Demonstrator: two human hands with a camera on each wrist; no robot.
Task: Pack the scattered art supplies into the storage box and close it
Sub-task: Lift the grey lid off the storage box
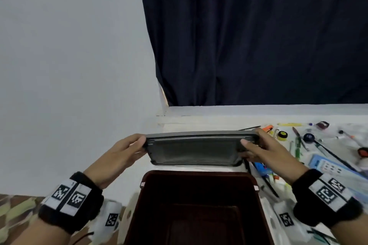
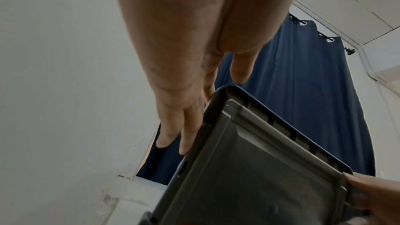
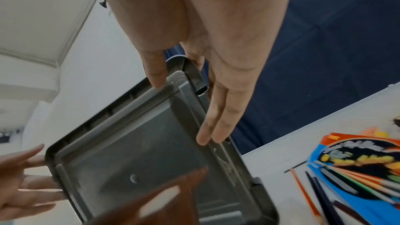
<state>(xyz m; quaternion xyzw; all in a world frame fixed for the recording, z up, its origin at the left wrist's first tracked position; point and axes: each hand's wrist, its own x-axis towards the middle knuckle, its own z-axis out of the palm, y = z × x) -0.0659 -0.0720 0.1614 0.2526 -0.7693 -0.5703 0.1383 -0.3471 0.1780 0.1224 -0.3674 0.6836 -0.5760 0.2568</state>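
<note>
Grey plastic, ribbed along its rim, formed the rectangular lid [image 1: 196,150] that was held in the air at the centre of the head view, tilted with its underside towards the camera, just above and beyond the open dark-brown storage box [image 1: 199,205] at the lower centre. At the left of the frame the left hand [image 1: 121,154] was seen clasping the lid's left short edge, the thumb laid over the near face and the fingers [image 2: 190,126] pressed along the edge. A black wrist strap with square printed markers [image 1: 69,198] was worn on that arm. The lid's right short edge was gripped in the same way by the right hand [image 1: 267,153], its thumb on the near face and its fingers [image 3: 218,117] flat along the rim. Towards the right of the frame, on the white table [image 1: 219,120], the loose art supplies were spread: an orange marker [image 1: 267,128], a small yellow round pot [image 1: 282,135], a green pen [image 1: 297,146], a dark-blue round pot [image 1: 308,137] and a blue flat packet of coloured pencils [image 3: 357,168], all lying outside the box.
</note>
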